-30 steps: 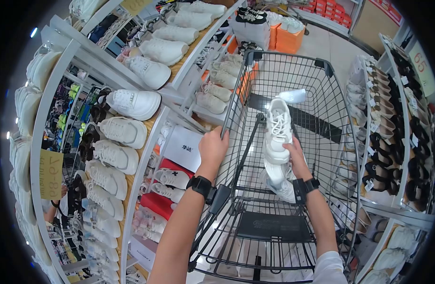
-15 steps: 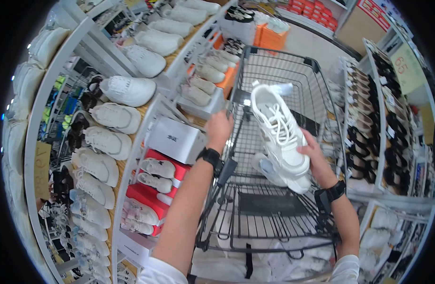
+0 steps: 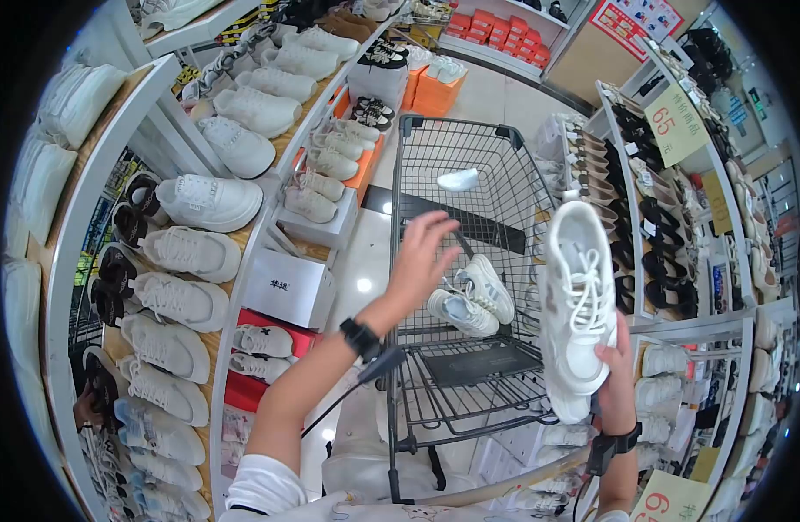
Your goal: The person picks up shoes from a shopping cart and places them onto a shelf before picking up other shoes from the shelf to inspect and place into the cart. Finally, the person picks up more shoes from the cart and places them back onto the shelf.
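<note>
My right hand (image 3: 617, 370) is closed round the toe end of a pair of white lace-up sneakers (image 3: 581, 300), held upright over the right side of the shopping cart (image 3: 465, 426). One sneaker mostly covers the other. My left hand (image 3: 426, 261) is raised over the cart's left part, its fingers apart and nothing in them. Below and right of it, two white sneakers with grey-blue parts (image 3: 482, 296) lie in the cart. Farther forward in the basket is a small white object (image 3: 457, 179) that I cannot identify.
Shelves of white shoes (image 3: 210, 202) run along the left, with a white shoe box (image 3: 288, 287) lower down. Racks of dark and beige sandals (image 3: 665, 217) stand on the right. Orange boxes (image 3: 436, 91) are beyond the cart. Part of another person's hand (image 3: 88, 407) shows at far left.
The held sneakers have moved right and turned more upright. My left hand has come away from the cart's left edge and opened over the basket. The pair inside the cart is now uncovered.
</note>
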The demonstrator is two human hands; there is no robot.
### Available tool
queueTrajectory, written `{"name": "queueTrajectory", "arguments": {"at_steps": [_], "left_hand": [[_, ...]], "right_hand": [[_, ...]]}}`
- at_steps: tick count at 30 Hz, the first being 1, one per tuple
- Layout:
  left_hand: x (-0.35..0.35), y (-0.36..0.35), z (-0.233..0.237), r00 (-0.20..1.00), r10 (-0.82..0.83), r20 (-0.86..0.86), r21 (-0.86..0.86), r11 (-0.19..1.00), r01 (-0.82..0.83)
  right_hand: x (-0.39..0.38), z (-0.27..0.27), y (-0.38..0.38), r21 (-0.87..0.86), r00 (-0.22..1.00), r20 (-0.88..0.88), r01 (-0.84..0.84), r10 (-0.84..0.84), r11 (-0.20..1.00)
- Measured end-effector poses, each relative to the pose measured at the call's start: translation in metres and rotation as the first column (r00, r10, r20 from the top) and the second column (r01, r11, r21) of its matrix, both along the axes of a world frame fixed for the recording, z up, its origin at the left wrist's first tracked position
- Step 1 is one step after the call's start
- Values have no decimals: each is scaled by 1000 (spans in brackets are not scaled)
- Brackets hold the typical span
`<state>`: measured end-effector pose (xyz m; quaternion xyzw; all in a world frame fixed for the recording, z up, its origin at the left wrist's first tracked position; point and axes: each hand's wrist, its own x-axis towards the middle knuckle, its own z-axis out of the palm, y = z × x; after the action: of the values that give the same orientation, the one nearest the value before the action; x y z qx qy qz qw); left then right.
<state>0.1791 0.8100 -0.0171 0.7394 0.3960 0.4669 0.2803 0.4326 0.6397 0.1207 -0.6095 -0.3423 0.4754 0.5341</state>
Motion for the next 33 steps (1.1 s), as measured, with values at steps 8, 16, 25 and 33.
{"name": "queueTrajectory", "arguments": {"at_steps": [8, 16, 25, 33], "left_hand": [[-50, -74, 101, 988, -153, -10, 209, 966, 152], [-150, -141, 110, 984, 127, -122, 58, 991, -121], [-231, -217, 95, 970, 69, -233, -41, 996, -80], [-250, -248, 73, 936, 237, -259, -160, 945, -284]], "right_hand": [[-91, 23, 16, -73, 958, -64, -283, 278, 956], [-168, 36, 32, -223, 765, -64, -637, 641, 738], [-219, 15, 52, -202, 360, -29, -916, 932, 347], [-213, -54, 74, -160, 399, -33, -907, 916, 390]]}}
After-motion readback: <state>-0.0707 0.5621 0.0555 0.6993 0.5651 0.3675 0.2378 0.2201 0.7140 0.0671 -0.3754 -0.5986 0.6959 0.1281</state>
